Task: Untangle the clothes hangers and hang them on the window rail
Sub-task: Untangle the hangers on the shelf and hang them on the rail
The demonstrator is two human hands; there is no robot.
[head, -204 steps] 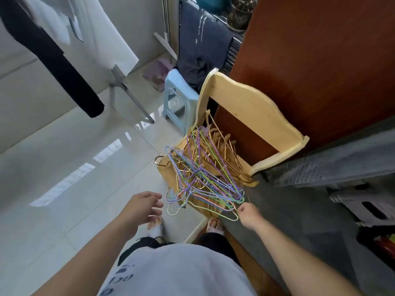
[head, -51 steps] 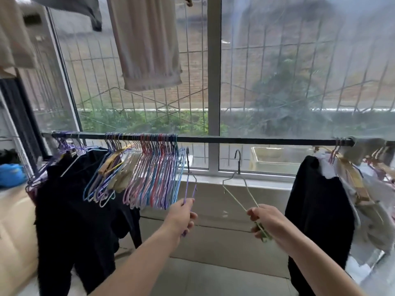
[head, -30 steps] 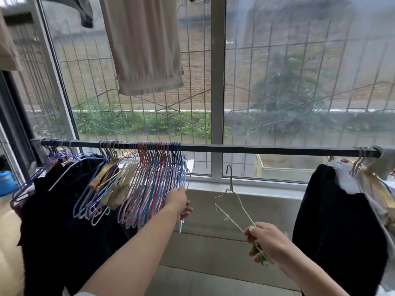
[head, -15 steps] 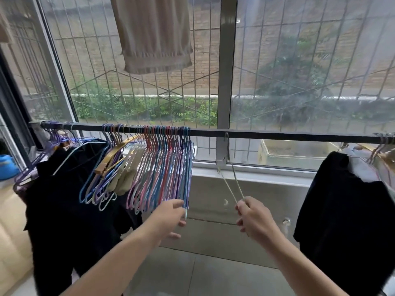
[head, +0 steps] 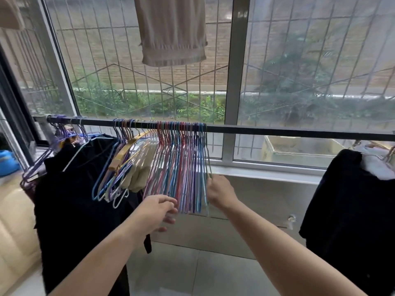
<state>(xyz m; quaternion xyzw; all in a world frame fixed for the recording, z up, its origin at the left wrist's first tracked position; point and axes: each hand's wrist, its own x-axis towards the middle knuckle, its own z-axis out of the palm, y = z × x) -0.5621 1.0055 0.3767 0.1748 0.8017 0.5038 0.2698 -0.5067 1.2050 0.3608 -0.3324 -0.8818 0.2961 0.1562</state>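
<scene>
the window rail (head: pixel 277 131) carries a packed bunch of hangers (head: pixel 181 167) left of its middle. both forearms reach forward. the right hand (head: pixel 221 192) pinches the bunch's rightmost hanger (head: pixel 208 167). the left hand (head: pixel 157 212), fingers loosely spread, touches the bunch's bottom.

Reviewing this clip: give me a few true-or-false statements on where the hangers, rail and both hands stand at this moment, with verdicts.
1. The pale green wire hanger hangs on the black window rail. True.
2. The right hand is empty. False: it pinches that hanger's wire.
3. The left hand touches the bunch of coloured wire hangers. True.
4. The rail's middle stretch is packed with hangers. False: it is bare.
5. A beige cloth hangs above the rail. True.
</scene>
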